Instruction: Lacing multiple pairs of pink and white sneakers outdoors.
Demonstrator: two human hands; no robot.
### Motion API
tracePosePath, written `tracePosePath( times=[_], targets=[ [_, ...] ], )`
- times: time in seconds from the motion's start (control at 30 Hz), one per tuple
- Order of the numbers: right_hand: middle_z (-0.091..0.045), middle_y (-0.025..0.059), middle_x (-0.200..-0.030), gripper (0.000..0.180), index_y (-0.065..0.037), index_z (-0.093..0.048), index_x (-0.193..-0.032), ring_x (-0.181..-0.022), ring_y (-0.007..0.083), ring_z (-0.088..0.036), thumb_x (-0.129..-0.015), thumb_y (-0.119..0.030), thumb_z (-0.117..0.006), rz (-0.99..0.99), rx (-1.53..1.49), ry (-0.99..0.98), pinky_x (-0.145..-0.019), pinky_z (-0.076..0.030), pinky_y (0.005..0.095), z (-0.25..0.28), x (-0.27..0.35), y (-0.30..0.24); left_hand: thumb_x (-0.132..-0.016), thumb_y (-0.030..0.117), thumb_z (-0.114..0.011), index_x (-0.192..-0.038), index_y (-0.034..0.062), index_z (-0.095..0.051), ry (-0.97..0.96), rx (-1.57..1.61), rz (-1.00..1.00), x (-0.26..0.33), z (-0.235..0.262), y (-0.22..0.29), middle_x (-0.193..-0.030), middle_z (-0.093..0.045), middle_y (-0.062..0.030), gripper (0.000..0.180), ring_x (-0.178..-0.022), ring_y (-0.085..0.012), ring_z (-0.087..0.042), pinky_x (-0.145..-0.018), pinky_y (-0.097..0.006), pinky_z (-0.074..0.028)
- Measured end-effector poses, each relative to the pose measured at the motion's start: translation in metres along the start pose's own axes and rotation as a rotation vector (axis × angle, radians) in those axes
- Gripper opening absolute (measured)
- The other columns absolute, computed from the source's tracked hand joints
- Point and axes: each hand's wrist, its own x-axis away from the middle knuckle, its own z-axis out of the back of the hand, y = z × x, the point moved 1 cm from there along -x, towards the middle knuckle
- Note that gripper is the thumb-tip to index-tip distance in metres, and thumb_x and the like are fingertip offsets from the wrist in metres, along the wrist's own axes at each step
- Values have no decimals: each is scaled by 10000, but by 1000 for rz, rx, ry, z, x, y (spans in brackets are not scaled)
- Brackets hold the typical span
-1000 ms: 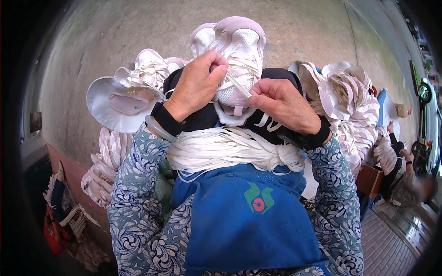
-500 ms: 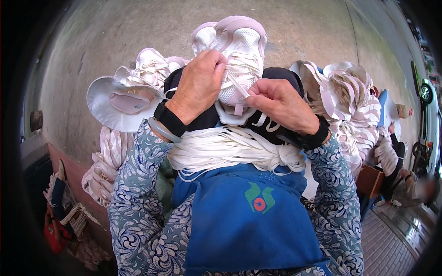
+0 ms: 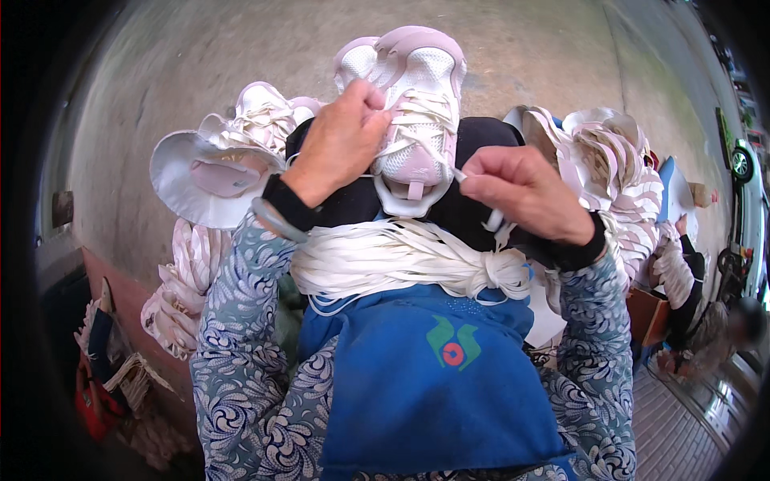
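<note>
A white and pink shoe upper (image 3: 433, 70), laced criss-cross, lies over my knees with its tongue toward me. My left hand (image 3: 343, 138) is closed at its left edge, beside the lacing; the fingertips are partly hidden. To the right of the upper, my right hand (image 3: 525, 191) pinches a white shoelace (image 3: 459, 174) that runs from the right row of eyelets. A thick bundle of white shoelaces (image 3: 393, 255), knotted at its right end, rests across my lap on a blue apron (image 3: 425, 385).
Stacked shoe uppers (image 3: 613, 176) stand at my right, and more uppers (image 3: 188, 268) are piled at my left. A laced upper (image 3: 265, 112) lies beyond my left wrist, near a white, pink-lined piece (image 3: 172, 180). Another person (image 3: 710, 337) sits far right, near a parked car (image 3: 750, 200).
My right hand has moved right and slightly toward me, drawing the lace across the upper to its right side. My left hand has barely shifted.
</note>
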Motion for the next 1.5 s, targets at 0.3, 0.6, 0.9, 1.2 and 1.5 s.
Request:
tracePosePath(
  times=[0.3,0.6,0.9,1.2,1.5],
  targets=[
    [-615,205,-706,192,33,-652,-842,-623,336,-617,-875,-139,-573,126,428,200,-610,-483,399,-8,0,9,-932,249,-607,-936,29,-635,-102,40,204,58,96,-23,-806,-585,31,223,-755,-83,-530,-661,-254,-436],
    [-637,160,-716,182,2,-665,-929,-666,292,-632,-862,-158,-610,245,426,612,-639,-498,375,-8,-29,19,-968,194,-564,-1057,91,-640,584,350,296,113,162,-67,-701,-468,121,155,-509,38,-314,-426,-159,-202],
    [-624,123,-853,103,-27,-664,-892,-722,293,-637,-823,-103,-663,414,802,585,-656,-510,369,-11,-43,18,-914,91,-583,-1041,1,-650,152,209,-135,72,59,-14,-922,-667,-36,169,-830,-91,-594,-749,-230,-474],
    [-591,131,-820,90,-38,-596,-864,-687,329,-626,-829,-114,-629,392,912,617,-604,-496,395,-13,-45,22,-827,62,-671,-1043,1,-580,63,-242,-246,43,2,13,-929,-645,-167,242,-882,-326,-647,-769,-377,-511],
    [-614,161,-833,135,-20,-654,-858,-736,338,-621,-832,-147,-616,414,597,555,-677,-494,409,-2,-54,25,-823,77,-689,-928,0,-575,37,-218,-261,40,1,11,-803,-631,-143,173,-738,-289,-639,-663,-366,-495]
  ],
)
